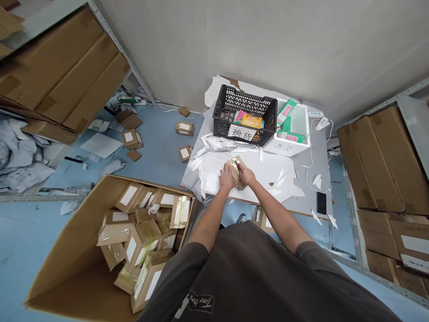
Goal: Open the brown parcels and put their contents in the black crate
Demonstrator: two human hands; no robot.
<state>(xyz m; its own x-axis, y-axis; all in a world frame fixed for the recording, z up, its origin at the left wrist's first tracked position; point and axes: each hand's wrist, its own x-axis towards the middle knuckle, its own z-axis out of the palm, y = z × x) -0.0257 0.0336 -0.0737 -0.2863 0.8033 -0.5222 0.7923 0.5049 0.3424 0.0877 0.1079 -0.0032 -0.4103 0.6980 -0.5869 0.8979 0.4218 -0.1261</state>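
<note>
The left hand [227, 176] and right hand [247, 175] are both closed on a small tan cardboard parcel [237, 172] wrapped in glossy clear tape. The left presses its fingers against the parcel's lower side, while the right grips its upper edge, with a tiny red object at the fingertips [238, 167] too small to identify. The parcel is held tilted just above a crumpled white paper sheet [268, 172] on a grey counter [311, 179], near the counter's front edge.

Beyond the hands, a black plastic mesh crate [223, 120] holds colourful packages and carries a white sign with black Chinese characters [241, 133]. Just beside it sits a white foam box [291, 145] with pink-and-green packages in it and leaning over its rim. Torn white paper strips [217, 143] lie between the crate and the sheet. A black smartphone [321, 202] rests near the counter's right edge. To the left, on the blue floor, a large open cardboard box [63, 281] holds taped parcels with white labels [140, 237].
</note>
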